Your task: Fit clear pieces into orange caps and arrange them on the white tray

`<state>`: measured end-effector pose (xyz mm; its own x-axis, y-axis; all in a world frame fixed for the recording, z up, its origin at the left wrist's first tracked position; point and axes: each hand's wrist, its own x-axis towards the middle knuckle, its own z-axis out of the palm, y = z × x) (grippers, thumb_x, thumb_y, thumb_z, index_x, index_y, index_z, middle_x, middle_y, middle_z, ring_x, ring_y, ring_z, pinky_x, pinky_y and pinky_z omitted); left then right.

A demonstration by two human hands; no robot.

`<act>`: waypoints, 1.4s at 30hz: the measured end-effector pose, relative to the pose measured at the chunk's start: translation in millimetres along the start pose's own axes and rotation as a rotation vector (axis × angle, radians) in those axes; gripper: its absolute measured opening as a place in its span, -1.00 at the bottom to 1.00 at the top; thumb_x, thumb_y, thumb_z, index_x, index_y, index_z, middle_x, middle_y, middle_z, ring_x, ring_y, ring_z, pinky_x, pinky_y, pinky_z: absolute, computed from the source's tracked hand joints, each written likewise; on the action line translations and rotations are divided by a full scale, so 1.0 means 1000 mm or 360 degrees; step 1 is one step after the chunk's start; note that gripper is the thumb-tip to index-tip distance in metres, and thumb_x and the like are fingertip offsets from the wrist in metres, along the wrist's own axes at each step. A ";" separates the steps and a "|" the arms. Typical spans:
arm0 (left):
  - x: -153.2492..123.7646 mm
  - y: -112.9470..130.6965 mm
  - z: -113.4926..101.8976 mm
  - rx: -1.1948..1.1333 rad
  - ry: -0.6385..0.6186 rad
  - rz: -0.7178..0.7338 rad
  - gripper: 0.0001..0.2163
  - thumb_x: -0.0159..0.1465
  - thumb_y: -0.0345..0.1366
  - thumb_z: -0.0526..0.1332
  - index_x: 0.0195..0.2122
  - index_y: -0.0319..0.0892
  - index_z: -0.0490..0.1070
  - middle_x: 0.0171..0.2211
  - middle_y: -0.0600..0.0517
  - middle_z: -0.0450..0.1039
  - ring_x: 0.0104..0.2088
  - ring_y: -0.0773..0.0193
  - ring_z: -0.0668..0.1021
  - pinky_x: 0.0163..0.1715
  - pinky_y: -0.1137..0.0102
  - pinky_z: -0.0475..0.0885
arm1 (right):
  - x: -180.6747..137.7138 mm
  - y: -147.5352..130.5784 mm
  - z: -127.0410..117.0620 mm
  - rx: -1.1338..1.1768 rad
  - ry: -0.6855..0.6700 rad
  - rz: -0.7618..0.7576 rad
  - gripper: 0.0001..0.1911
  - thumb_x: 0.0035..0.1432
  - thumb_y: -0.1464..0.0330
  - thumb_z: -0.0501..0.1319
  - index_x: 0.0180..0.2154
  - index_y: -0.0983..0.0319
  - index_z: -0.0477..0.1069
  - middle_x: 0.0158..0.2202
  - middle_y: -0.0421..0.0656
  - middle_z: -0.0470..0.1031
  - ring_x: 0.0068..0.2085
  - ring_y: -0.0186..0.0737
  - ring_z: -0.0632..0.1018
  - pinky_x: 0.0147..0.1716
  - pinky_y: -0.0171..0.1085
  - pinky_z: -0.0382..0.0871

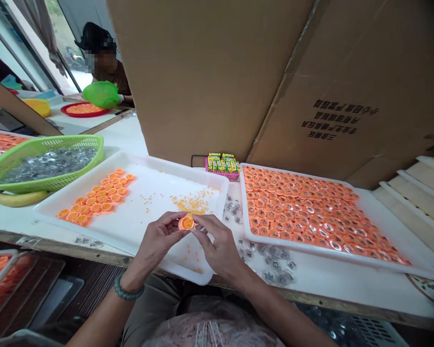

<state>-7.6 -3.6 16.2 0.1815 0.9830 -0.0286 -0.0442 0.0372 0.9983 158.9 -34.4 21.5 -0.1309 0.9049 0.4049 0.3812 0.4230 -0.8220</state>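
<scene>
Between the fingertips of both hands is a small round orange cup [186, 222] with yellow-orange bits inside, its open face turned toward me. My left hand [162, 234] pinches it from the left, and my right hand [217, 238] grips it from the right. Both hands hover over the right part of a white tray [130, 243]. Loose yellow pellets [191, 202] lie scattered in that tray just beyond my fingers. Rows of similar orange cups [101, 196] stand on its left side.
On the right, a second white tray [383, 212] holds many orange cups with clear covers. Clear plastic pieces [275, 262] lie between the trays. A green basket [99, 144], a banana [21, 198] and a pink basket of small packets [231, 177] stand around. Cardboard [210, 72] rises behind; a co-worker [110, 72] is beyond.
</scene>
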 end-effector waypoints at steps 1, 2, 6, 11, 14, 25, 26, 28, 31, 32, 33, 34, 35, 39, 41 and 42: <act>-0.001 -0.002 0.000 0.0032 -0.0006 0.0050 -0.68 -0.02 -0.28 0.37 -0.20 -0.16 0.48 -0.29 0.02 0.47 -0.30 0.28 0.47 -0.26 0.42 0.40 | 0.005 0.000 0.005 0.0034 -0.0005 0.0005 -0.71 0.19 0.39 0.11 -0.03 0.17 0.39 -0.13 -0.09 0.45 -0.17 -0.28 0.48 -0.16 -0.28 0.38; -0.001 -0.003 0.000 0.0064 -0.0013 0.0090 -0.71 -0.01 -0.29 0.36 -0.22 -0.16 0.49 -0.29 0.02 0.47 -0.31 0.29 0.47 -0.28 0.42 0.40 | 0.009 0.002 0.009 0.0062 0.0001 0.0019 -0.73 0.18 0.39 0.13 -0.06 0.17 0.42 -0.15 -0.10 0.46 -0.18 -0.28 0.48 -0.17 -0.28 0.38; -0.002 -0.009 -0.005 0.0063 -0.0085 0.0008 -0.73 0.00 -0.30 0.36 -0.23 -0.16 0.49 -0.33 0.04 0.50 -0.33 0.29 0.48 -0.27 0.41 0.39 | 0.019 0.007 0.018 0.0155 0.0041 0.0157 -0.89 0.10 0.40 0.22 -0.31 0.19 0.51 -0.34 -0.17 0.51 -0.31 -0.31 0.50 -0.29 -0.33 0.37; 0.000 -0.011 -0.012 -0.0065 -0.0242 -0.0218 -0.69 -0.03 -0.32 0.38 -0.22 -0.19 0.48 -0.30 0.02 0.54 -0.30 0.26 0.50 -0.24 0.39 0.38 | 0.024 0.008 0.018 0.0013 -0.0034 0.0174 -0.88 0.10 0.42 0.18 -0.37 0.19 0.51 -0.40 -0.21 0.52 -0.37 -0.33 0.50 -0.35 -0.37 0.34; 0.000 -0.010 -0.014 -0.0157 -0.0239 -0.0249 -0.70 -0.04 -0.32 0.39 -0.24 -0.20 0.49 -0.32 0.01 0.54 -0.31 0.28 0.50 -0.23 0.41 0.38 | 0.024 0.008 0.019 -0.0107 -0.0047 0.0162 -0.85 0.11 0.42 0.15 -0.37 0.20 0.50 -0.42 -0.21 0.52 -0.39 -0.34 0.49 -0.36 -0.36 0.34; 0.001 -0.008 -0.017 -0.0445 -0.0027 -0.0314 -0.65 -0.11 -0.35 0.43 -0.26 -0.22 0.46 -0.34 -0.02 0.55 -0.31 0.21 0.56 -0.19 0.32 0.44 | 0.013 0.018 0.020 -0.0037 0.0020 0.0302 -0.81 0.11 0.36 0.17 -0.22 0.20 0.49 -0.23 -0.12 0.51 -0.28 -0.28 0.52 -0.30 -0.30 0.44; 0.001 -0.007 -0.018 -0.0448 -0.0052 -0.0323 -0.65 -0.08 -0.33 0.41 -0.24 -0.22 0.46 -0.32 -0.04 0.55 -0.28 0.19 0.56 -0.18 0.31 0.43 | 0.011 0.015 0.021 -0.0025 0.0015 0.0252 -0.78 0.13 0.37 0.16 -0.16 0.19 0.47 -0.20 -0.11 0.49 -0.27 -0.29 0.51 -0.29 -0.31 0.44; 0.001 -0.004 -0.019 -0.0475 -0.0106 -0.0334 -0.69 -0.03 -0.29 0.37 -0.23 -0.22 0.49 -0.25 -0.06 0.55 -0.23 0.17 0.55 -0.16 0.33 0.43 | 0.007 0.011 0.025 -0.0003 -0.0008 0.0155 -0.73 0.17 0.38 0.12 -0.08 0.17 0.43 -0.16 -0.11 0.47 -0.25 -0.31 0.50 -0.24 -0.31 0.43; 0.004 -0.005 -0.019 -0.0457 -0.0100 -0.0357 -0.76 0.02 -0.22 0.34 -0.30 -0.22 0.52 -0.24 -0.04 0.54 -0.21 0.19 0.53 -0.18 0.38 0.45 | 0.006 0.009 0.029 -0.0053 -0.0063 0.0042 -0.72 0.19 0.41 0.09 -0.07 0.18 0.43 -0.17 -0.12 0.46 -0.16 -0.30 0.49 -0.15 -0.31 0.39; 0.005 -0.006 -0.018 -0.0417 -0.0074 -0.0382 -0.76 0.02 -0.21 0.35 -0.32 -0.22 0.53 -0.26 -0.03 0.55 -0.24 0.21 0.53 -0.21 0.41 0.45 | 0.006 0.009 0.030 -0.0078 -0.0078 0.0007 -0.73 0.20 0.41 0.08 -0.08 0.18 0.43 -0.18 -0.12 0.47 -0.14 -0.29 0.48 -0.13 -0.31 0.38; 0.006 -0.007 -0.018 -0.0365 -0.0055 -0.0420 -0.76 0.01 -0.20 0.36 -0.32 -0.21 0.52 -0.29 -0.02 0.55 -0.27 0.24 0.53 -0.23 0.42 0.45 | 0.006 0.011 0.029 -0.0098 -0.0092 -0.0022 -0.73 0.20 0.41 0.08 -0.09 0.19 0.44 -0.18 -0.12 0.47 -0.13 -0.29 0.48 -0.12 -0.31 0.37; 0.007 -0.009 -0.017 -0.0312 -0.0043 -0.0466 -0.74 0.00 -0.20 0.37 -0.31 -0.20 0.52 -0.32 -0.01 0.56 -0.30 0.26 0.53 -0.24 0.43 0.45 | 0.005 0.013 0.026 -0.0114 -0.0092 -0.0038 -0.74 0.20 0.41 0.08 -0.10 0.20 0.44 -0.19 -0.12 0.48 -0.13 -0.29 0.48 -0.13 -0.32 0.37; 0.008 -0.010 -0.016 -0.0269 -0.0039 -0.0507 -0.72 -0.02 -0.19 0.38 -0.30 -0.20 0.52 -0.34 0.00 0.56 -0.32 0.26 0.54 -0.25 0.43 0.45 | 0.003 0.015 0.021 -0.0128 -0.0079 -0.0040 -0.74 0.20 0.41 0.07 -0.10 0.21 0.44 -0.19 -0.12 0.49 -0.14 -0.30 0.48 -0.13 -0.33 0.37; 0.010 -0.013 -0.013 -0.0174 0.0004 -0.0581 -0.63 -0.09 -0.16 0.41 -0.25 -0.19 0.50 -0.37 0.01 0.56 -0.33 0.25 0.54 -0.23 0.40 0.43 | -0.016 0.029 -0.015 -0.0331 0.0140 0.0119 -0.74 0.21 0.45 0.05 -0.10 0.25 0.43 -0.19 -0.12 0.51 -0.19 -0.32 0.50 -0.15 -0.34 0.36; 0.011 -0.013 -0.013 -0.0090 0.0047 -0.0560 -0.60 -0.12 -0.17 0.42 -0.23 -0.17 0.51 -0.35 0.01 0.56 -0.30 0.25 0.53 -0.23 0.42 0.40 | -0.031 0.038 -0.036 -0.0561 0.0166 0.0216 -0.76 0.21 0.46 0.06 -0.13 0.26 0.44 -0.20 -0.10 0.52 -0.19 -0.29 0.50 -0.16 -0.32 0.35; 0.013 -0.013 -0.013 -0.0036 0.0060 -0.0544 -0.59 -0.13 -0.17 0.43 -0.23 -0.16 0.51 -0.34 0.00 0.56 -0.28 0.24 0.52 -0.24 0.43 0.40 | -0.039 0.042 -0.044 -0.0688 0.0113 0.0260 -0.77 0.21 0.46 0.06 -0.16 0.26 0.44 -0.22 -0.09 0.52 -0.20 -0.27 0.50 -0.17 -0.30 0.34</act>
<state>-17.6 10.6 2.0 0.1532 0.9190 -0.3633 -0.0093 0.3690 0.9294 220.6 -53.6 -11.4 0.0199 0.9461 0.3232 0.7401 0.2034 -0.6410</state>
